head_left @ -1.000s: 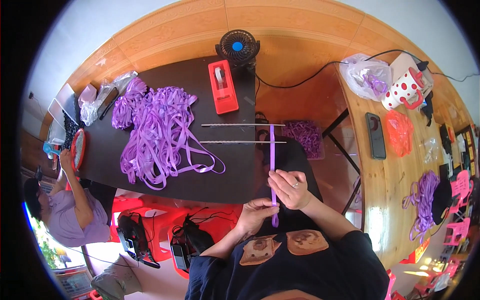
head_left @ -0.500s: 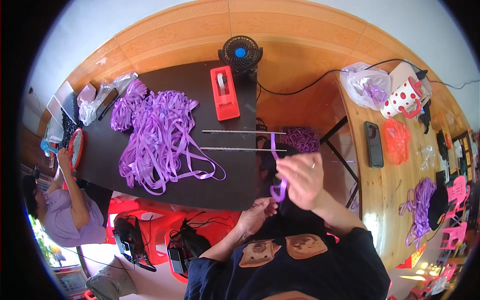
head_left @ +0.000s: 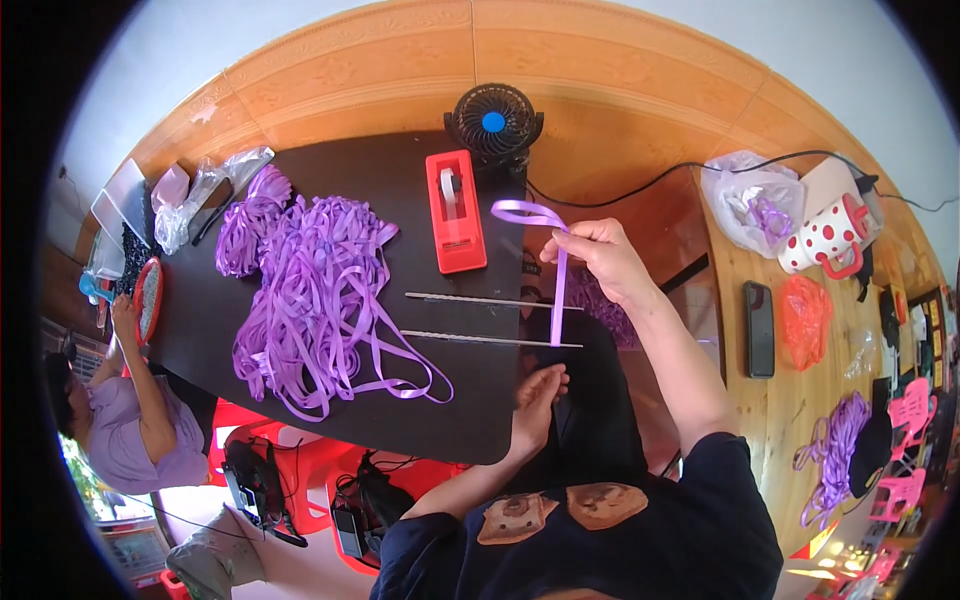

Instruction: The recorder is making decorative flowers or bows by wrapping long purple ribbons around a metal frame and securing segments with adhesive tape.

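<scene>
My right hand [head_left: 600, 256] pinches a purple ribbon [head_left: 560, 302] between thumb and fingers, beyond two thin metal rods. From the pinch the ribbon runs down across the far rod [head_left: 470, 299] to the near rod [head_left: 470, 338], and its free part curls to the left above the hand. Both rods stick out past the right edge of the dark table [head_left: 430, 408]. My left hand [head_left: 540, 400] is just below the near rod's tip, fingers pressed together; whatever they hold, if anything, does not show.
A big heap of purple ribbons [head_left: 320, 300] covers the dark table's left part. Beyond the rods stand a red tape dispenser [head_left: 460, 240] and a small black fan [head_left: 493, 122]. A wooden table [head_left: 750, 440] at right bears a phone [head_left: 758, 330] and spotted cup [head_left: 825, 238]. Another person [head_left: 140, 420] sits left.
My right hand has moved away from me, from below the rods to above them, drawing the ribbon up across both. My left hand has shifted slightly right and stays closed.
</scene>
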The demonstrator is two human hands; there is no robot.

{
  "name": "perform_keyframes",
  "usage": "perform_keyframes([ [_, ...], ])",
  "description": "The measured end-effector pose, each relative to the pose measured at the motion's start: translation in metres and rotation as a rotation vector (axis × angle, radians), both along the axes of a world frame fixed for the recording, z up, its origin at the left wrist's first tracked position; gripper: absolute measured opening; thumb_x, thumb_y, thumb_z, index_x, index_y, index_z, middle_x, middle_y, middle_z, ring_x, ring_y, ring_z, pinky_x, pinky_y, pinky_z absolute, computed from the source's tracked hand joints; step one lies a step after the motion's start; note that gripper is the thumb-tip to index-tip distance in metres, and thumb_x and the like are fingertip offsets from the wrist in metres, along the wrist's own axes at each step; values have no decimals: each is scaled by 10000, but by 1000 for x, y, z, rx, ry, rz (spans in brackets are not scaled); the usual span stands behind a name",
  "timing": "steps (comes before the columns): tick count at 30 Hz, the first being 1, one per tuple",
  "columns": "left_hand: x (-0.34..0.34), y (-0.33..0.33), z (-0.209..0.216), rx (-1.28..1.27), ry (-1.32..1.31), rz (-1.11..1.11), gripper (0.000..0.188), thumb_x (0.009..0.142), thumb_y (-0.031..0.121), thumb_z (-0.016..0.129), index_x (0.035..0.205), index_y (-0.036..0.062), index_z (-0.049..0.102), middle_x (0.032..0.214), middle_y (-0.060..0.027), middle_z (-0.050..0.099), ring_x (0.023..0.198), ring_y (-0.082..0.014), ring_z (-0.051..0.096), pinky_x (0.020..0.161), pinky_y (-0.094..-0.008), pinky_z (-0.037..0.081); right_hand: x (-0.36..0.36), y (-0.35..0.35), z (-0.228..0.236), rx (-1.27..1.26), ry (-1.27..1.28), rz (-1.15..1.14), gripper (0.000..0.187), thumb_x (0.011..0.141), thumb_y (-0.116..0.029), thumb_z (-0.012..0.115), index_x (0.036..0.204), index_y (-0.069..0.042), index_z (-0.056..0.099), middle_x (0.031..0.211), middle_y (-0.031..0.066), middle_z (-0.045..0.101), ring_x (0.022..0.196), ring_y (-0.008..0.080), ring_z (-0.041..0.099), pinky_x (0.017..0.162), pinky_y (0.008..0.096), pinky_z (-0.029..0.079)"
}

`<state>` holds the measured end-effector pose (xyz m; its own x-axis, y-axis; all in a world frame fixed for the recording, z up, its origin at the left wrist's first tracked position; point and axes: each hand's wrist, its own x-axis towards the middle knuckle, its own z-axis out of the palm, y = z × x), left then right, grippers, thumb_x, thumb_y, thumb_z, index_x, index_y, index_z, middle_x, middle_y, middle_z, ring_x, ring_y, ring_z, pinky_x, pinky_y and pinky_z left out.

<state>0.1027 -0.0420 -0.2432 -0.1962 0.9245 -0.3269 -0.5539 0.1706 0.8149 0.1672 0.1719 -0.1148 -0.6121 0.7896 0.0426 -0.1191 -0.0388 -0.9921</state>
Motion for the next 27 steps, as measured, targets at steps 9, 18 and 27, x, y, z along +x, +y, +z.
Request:
perform_keyframes([
  [9, 7, 58, 8, 374, 439, 320, 441, 966, 66, 469, 1381, -20, 345, 1345, -133, 453, 1202, -195, 465, 1012, -321, 350, -1, -3, -73, -435, -105, -33, 179, 855, -139, 643, 814, 31, 682, 774, 123, 682, 698, 188, 652, 678, 281, 507],
  [18, -7, 82, 33, 492, 705, 370, 228, 946, 42, 474, 1145, -43, 549, 1191, -163, 536, 1115, -252, 522, 945, -360, 421, 4, -63, -141, -797, 167, -138, 106, 817, 8, 563, 844, 22, 665, 817, 95, 653, 708, 186, 627, 613, 320, 507],
  [27, -2, 66, 8, 438, 650, 341, 148, 947, 50, 496, 997, -1, 626, 842, -33, 620, 790, -87, 560, 752, -240, 465, 3, -111, -122, -764, 196, -236, 147, 915, -76, 508, 904, 2, 632, 849, 89, 632, 752, 173, 632, 671, 310, 526],
])
